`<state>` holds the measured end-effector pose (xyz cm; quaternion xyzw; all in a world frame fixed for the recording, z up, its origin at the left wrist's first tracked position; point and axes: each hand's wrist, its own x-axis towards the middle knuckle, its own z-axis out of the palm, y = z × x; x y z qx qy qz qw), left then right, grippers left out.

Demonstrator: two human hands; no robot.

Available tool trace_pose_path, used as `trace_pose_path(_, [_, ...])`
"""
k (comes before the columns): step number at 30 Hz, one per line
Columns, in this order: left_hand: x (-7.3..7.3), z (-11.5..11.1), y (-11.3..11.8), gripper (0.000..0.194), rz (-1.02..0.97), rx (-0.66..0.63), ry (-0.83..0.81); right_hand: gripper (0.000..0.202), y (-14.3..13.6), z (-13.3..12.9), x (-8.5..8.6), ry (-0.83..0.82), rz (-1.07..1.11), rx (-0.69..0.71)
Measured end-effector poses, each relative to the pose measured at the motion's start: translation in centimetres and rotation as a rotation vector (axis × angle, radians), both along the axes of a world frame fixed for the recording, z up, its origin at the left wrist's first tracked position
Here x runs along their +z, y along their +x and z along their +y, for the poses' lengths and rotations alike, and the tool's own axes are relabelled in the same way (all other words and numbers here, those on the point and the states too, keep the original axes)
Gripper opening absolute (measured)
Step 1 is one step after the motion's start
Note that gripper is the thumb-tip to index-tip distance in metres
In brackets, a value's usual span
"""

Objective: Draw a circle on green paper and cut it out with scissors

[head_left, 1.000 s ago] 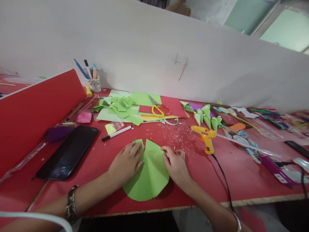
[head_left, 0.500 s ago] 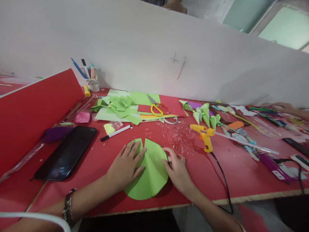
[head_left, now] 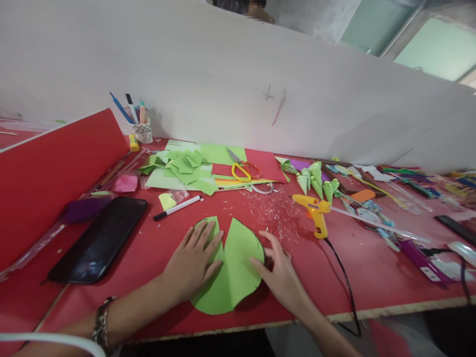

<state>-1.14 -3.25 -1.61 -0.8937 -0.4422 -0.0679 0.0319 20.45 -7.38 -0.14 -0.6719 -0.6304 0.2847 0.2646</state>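
Observation:
A round green paper (head_left: pixel 241 263) with a slit at its top and a crease lies on the red table near the front edge. My left hand (head_left: pixel 193 260) rests on its left half, fingers spread and flat. At the right rim is my right hand (head_left: pixel 277 267), its thumb on top of the paper and its fingers at the edge. The right half is raised off the table. A capped marker (head_left: pixel 177 208) and a yellow glue gun (head_left: pixel 315 213) lie beyond the hands.
A black phone (head_left: pixel 98 240) lies left. Scissors (head_left: pixel 240 163) and green paper pieces (head_left: pixel 186 166) are at the back. Rolled green cones (head_left: pixel 316 178) and a purple power strip (head_left: pixel 424 263) are right. The glue gun's cord (head_left: pixel 345 277) hangs over the front edge.
The paper's right half has lifted and the slit at the top has widened. My right hand has shifted slightly right. Another person's hand at the far right has gone from view.

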Motion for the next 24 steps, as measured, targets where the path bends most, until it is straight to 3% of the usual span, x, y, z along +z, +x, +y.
trace_pose_path(9, [1.1, 0.1, 0.3, 0.05, -0.028, 0.019, -0.09, 0.04, 0.0, -0.8, -0.3, 0.071, -0.074, 0.051])
trace_pose_path(16, [2.3, -0.9, -1.0, 0.052, -0.03, -0.225, -0.219, 0.039, 0.3, 0.4, -0.7, 0.142, -0.061, -0.012])
trace_pose_path(24, [2.4, -1.8, 0.4, 0.058, 0.052, -0.041, -0.224, 0.046, -0.2, 0.2, -0.5, 0.139, 0.002, -0.014])
